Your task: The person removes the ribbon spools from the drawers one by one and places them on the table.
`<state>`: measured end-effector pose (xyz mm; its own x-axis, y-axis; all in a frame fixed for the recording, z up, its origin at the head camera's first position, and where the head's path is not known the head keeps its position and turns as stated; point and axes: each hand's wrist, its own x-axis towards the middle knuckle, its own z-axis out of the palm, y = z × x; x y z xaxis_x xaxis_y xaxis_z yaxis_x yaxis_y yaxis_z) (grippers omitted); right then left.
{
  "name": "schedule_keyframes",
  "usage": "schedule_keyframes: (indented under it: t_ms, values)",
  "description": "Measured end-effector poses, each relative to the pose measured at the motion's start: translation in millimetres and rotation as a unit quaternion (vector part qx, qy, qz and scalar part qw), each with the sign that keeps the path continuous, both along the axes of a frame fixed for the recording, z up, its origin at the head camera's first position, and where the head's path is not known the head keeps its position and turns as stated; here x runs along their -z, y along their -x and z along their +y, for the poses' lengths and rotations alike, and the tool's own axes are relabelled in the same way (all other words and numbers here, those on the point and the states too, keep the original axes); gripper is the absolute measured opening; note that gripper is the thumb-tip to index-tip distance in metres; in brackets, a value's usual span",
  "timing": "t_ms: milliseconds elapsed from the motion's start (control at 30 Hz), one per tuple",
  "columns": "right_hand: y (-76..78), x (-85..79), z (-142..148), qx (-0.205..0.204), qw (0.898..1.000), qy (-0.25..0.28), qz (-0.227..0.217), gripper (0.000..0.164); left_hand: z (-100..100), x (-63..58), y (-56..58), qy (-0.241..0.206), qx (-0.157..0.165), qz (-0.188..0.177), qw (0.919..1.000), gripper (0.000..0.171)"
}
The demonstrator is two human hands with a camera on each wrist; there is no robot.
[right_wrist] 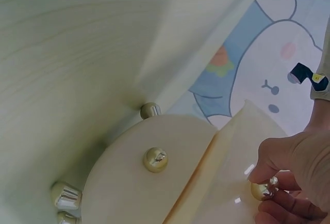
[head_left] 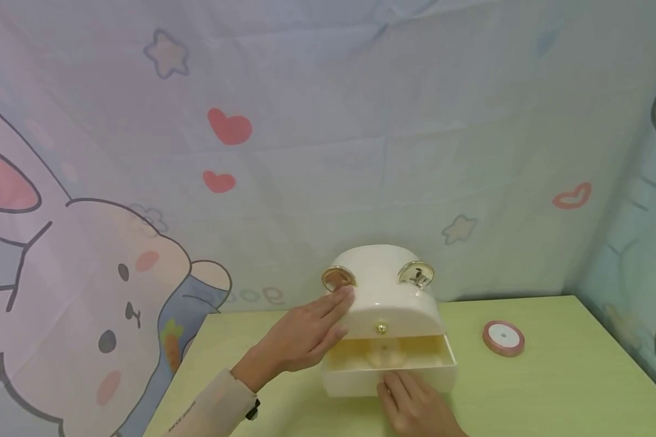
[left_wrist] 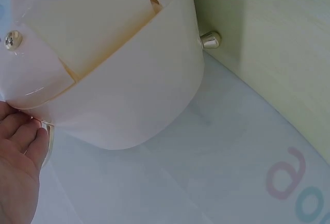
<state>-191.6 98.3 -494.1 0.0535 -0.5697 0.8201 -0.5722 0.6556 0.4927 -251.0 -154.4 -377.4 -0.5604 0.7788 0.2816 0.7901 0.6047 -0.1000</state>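
A glossy white storage box (head_left: 385, 315) with a rounded top stands on the table. Two round gold-rimmed pieces, a left one (head_left: 339, 278) and a right one (head_left: 416, 275), sit on its top. Its lower drawer (head_left: 355, 383) is pulled out, while the upper half-round front with a gold knob (head_left: 381, 328) is flush. My left hand (head_left: 308, 334) rests on the box's upper left side, fingers extended beside the left gold piece. At the drawer front, the thumb and fingers of my right hand (head_left: 415, 406) pinch another gold knob (right_wrist: 262, 190), seen in the right wrist view.
A spool of pink ribbon (head_left: 503, 338) lies to the right of the box on the light green table (head_left: 568, 376). Behind the table hangs a printed cloth (head_left: 317, 182) with a rabbit, hearts and stars. Short gold feet (right_wrist: 67, 196) hold the box up.
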Motion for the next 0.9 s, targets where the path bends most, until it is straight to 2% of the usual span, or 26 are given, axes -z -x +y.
schedule_keyframes:
  t_ms: [267, 633, 900]
  values:
    - [-11.3, 5.2, -1, 0.011, 0.999, 0.004, -0.036, 0.041, 0, 0.4, -0.5, -0.005, -0.004, -0.002, 1.0, 0.06]
    - [-20.4, 11.1, -2, 0.001, 1.0, 0.014, -0.019, 0.049, 0, 1.8, -1.7, -0.006, -0.006, -0.009, 0.9999, 0.06]
    - [-30.2, 11.9, -1, 0.002, 0.998, 0.019, -0.055, 0.049, 1, 2.0, -0.4, -0.01, -0.006, -0.013, 0.9998, 0.061]
